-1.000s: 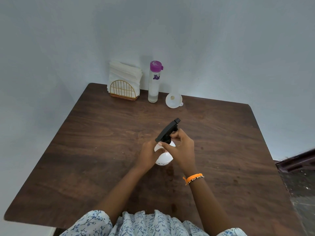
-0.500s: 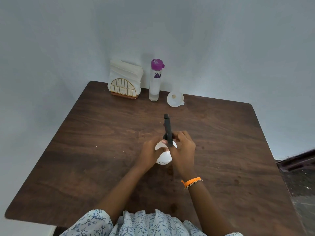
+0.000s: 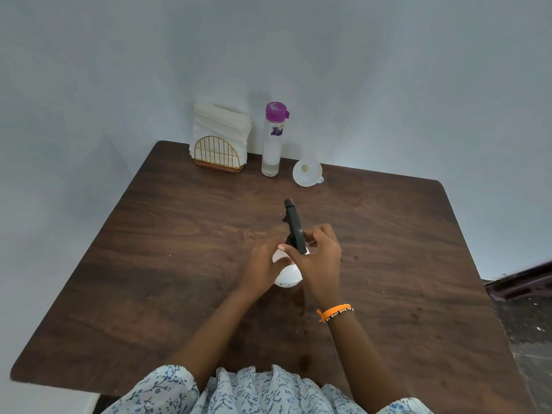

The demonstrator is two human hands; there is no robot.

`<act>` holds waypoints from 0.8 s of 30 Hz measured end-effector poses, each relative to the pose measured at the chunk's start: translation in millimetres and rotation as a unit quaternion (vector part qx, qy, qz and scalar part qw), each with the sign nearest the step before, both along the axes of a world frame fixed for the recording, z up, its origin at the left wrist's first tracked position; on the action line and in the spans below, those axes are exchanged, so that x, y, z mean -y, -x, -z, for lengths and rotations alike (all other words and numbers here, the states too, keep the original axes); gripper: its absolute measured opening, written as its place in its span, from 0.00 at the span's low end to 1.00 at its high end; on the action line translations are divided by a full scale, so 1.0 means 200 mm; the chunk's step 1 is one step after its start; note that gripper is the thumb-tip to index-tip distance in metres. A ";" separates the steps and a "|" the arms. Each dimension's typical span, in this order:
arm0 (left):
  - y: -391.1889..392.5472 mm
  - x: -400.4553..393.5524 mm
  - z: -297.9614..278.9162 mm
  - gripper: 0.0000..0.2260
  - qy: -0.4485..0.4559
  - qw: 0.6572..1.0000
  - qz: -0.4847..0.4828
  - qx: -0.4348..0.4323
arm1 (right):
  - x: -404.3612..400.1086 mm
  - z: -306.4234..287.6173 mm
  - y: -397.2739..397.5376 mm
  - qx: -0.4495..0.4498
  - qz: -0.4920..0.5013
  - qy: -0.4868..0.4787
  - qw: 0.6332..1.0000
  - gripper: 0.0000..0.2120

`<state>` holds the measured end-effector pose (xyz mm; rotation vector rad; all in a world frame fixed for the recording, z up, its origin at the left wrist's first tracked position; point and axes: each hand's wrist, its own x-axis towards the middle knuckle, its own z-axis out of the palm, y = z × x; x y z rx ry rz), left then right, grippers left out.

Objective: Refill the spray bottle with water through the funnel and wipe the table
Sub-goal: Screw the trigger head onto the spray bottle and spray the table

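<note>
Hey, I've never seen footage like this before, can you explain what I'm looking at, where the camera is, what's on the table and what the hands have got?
There is no machine here: a person works with bare hands. The one picture comes from a wide-angle camera worn on the head, looking forward and down, so the arms reach in from the bottom edge.

On the dark wooden table, along the far edge by the wall, stand a napkin holder with white napkins, a clear water bottle with a purple cap, and a white funnel.

In the middle, the left hand holds the white spray bottle by its body. The right hand, with an orange wristband, grips the black spray head, probably to unscrew it for refilling.
</note>
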<state>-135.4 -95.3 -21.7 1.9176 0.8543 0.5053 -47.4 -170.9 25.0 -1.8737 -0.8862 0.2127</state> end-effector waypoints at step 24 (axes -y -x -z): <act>-0.01 -0.02 0.02 0.16 -0.010 1.000 0.010 0.003 | -0.01 -0.01 -0.01 0.024 -0.031 0.050 0.998 0.14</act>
